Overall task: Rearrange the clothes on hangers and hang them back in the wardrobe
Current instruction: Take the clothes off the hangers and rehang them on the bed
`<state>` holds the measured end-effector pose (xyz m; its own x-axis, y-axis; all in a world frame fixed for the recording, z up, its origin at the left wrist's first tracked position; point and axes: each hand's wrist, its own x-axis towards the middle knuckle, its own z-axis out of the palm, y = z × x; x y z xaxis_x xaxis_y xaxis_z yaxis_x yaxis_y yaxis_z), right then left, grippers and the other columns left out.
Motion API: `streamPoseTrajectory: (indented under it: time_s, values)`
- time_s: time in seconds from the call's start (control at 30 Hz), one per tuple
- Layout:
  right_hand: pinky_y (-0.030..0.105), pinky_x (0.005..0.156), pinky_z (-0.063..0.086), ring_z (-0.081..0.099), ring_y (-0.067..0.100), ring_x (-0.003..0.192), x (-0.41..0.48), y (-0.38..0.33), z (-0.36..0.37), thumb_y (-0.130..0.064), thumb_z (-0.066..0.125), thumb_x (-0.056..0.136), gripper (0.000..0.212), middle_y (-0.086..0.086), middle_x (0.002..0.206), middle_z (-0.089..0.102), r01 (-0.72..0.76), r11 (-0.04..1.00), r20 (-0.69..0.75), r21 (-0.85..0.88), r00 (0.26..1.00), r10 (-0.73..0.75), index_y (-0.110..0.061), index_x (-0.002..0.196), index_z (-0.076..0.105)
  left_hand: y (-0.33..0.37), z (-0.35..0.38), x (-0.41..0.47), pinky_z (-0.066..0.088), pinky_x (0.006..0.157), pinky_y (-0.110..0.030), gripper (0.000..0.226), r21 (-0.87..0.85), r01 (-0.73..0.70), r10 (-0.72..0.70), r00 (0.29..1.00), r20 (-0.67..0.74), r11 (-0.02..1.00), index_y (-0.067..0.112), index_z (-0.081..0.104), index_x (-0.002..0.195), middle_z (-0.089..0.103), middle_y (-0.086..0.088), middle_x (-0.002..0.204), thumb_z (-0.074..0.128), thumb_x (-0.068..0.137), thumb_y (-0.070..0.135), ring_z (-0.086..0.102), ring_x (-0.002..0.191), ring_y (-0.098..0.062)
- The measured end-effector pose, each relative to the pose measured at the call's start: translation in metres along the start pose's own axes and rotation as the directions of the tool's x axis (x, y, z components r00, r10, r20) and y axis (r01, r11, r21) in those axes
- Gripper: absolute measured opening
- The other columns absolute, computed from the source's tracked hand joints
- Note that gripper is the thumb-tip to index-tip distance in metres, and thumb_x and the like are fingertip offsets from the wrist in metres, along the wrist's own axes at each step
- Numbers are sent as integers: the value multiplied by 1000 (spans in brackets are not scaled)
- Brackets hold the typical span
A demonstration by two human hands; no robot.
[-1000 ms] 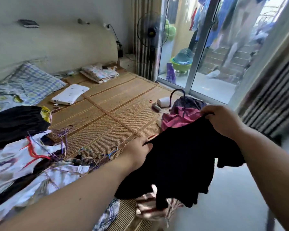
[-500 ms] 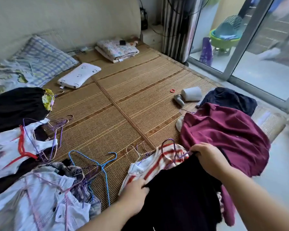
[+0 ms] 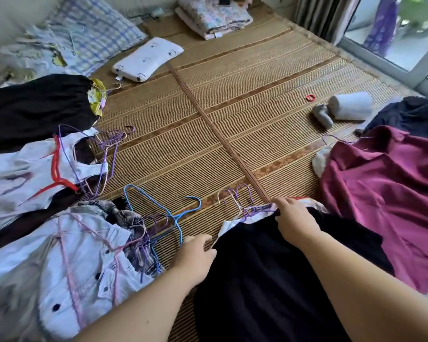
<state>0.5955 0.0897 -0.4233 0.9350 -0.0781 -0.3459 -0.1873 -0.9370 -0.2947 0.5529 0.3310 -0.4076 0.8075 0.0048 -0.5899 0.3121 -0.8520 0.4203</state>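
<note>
Black garment [image 3: 269, 280]: lies spread flat at the near edge of the woven mat [image 3: 232, 107], right of the mat's centre seam, over a pale striped piece whose corner [image 3: 229, 224] shows at its upper left. Left hand [image 3: 195, 257]: fingers curled, pinching the garment's left edge. Right hand [image 3: 294, 220]: fingers curled over the garment's top edge, gripping it beside a bunch of purple wire hangers [image 3: 240, 196]. Blue hanger [image 3: 168, 213]: on the mat's near edge, left of the seam, just beside the left hand. White buttoned shirt [image 3: 79, 262]: near left corner of the mat, tangled with pink and purple hangers. Red hanger [image 3: 56, 169]: left side of the mat, on a white top. Maroon shirt [image 3: 386, 193]: right side of the mat, touching the black garment. Small white pillow [image 3: 147, 59] and folded cloth [image 3: 213, 16]: far end of the mat. White roll [image 3: 350, 104] and red ring [image 3: 310, 97]: right side, farther back.
</note>
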Motion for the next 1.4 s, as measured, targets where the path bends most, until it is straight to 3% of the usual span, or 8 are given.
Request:
streamPoseTrajectory:
  time_s: [0.23, 0.5, 0.7, 0.77, 0.83, 1.03, 1.17, 1.4]
  values:
    - [27, 101, 39, 49, 16, 122, -60, -85, 27, -28, 56, 90, 46, -3, 133, 49, 113, 988, 281, 103, 950, -138, -31, 135, 46, -80, -42, -26, 38, 100, -28, 46, -72, 48, -48, 999, -2, 996, 28, 46, 136, 39, 1, 143, 55, 91, 33, 45, 126, -19]
    - [31, 99, 42, 50, 26, 121, -90, -242, 110, -30, 56, 88, 53, 8, 132, 53, 161, 980, 414, 115, 889, -194, -26, 139, 41, -252, -95, -51, 27, 109, -24, 57, 32, 84, -83, 996, -14, 996, 27, 39, 142, 29, -3, 152, 57, 90, 34, 34, 137, -18]
    - [24, 93, 41, 52, 23, 121, -96, -327, 178, -26, 53, 93, 44, 5, 134, 55, -54, 966, 438, 252, 897, -64, -14, 134, 45, -373, -127, -49, 22, 111, -22, 64, 205, 53, -59, 998, 23, 977, 30, 28, 147, 20, -9, 156, 57, 90, 34, 27, 142, -22]
    - [16, 69, 44, 62, 22, 92, -97, -342, 196, -23, 51, 91, 12, 8, 105, 66, -146, 944, 399, 296, 917, 17, -16, 99, 57, -394, -134, -39, 18, 113, -26, 69, 270, 31, -57, 995, 88, 962, 37, 16, 149, 10, -11, 159, 54, 91, 37, 17, 145, -26]
    - [19, 48, 37, 51, 18, 60, -96, -355, 215, -21, 46, 91, 19, 1, 70, 56, -217, 917, 331, 335, 938, 101, -16, 73, 44, -410, -135, -29, 14, 115, -30, 75, 312, -8, -51, 982, 181, 950, 37, 8, 150, 0, -10, 159, 53, 91, 41, 10, 146, -29]
    - [35, 65, 52, 55, 22, 68, -90, -376, 233, -9, 54, 79, 23, 6, 75, 58, -351, 809, 301, 471, 926, 227, -11, 99, 63, -417, -138, -13, 15, 116, -28, 76, 279, -74, -7, 960, 279, 957, 28, 14, 151, 1, -14, 159, 55, 89, 43, 12, 146, -30]
    - [15, 44, 34, 52, 17, 59, -105, -390, 205, -3, 49, 91, 19, 1, 70, 56, -320, 796, 262, 513, 942, 210, -19, 96, 58, -408, -156, -25, 16, 116, -28, 69, 127, -69, 50, 988, 146, 989, 29, 24, 149, 8, -7, 159, 58, 89, 35, 15, 145, -24]
    - [25, 67, 48, 66, 17, 76, -137, -404, 141, -8, 55, 90, 20, 1, 84, 67, -172, 845, 159, 506, 982, 104, -26, 80, 57, -369, -243, -52, 25, 112, -36, 64, 170, -210, 248, 937, -245, 963, 31, 35, 144, 21, -6, 153, 61, 85, 25, 23, 139, -28]
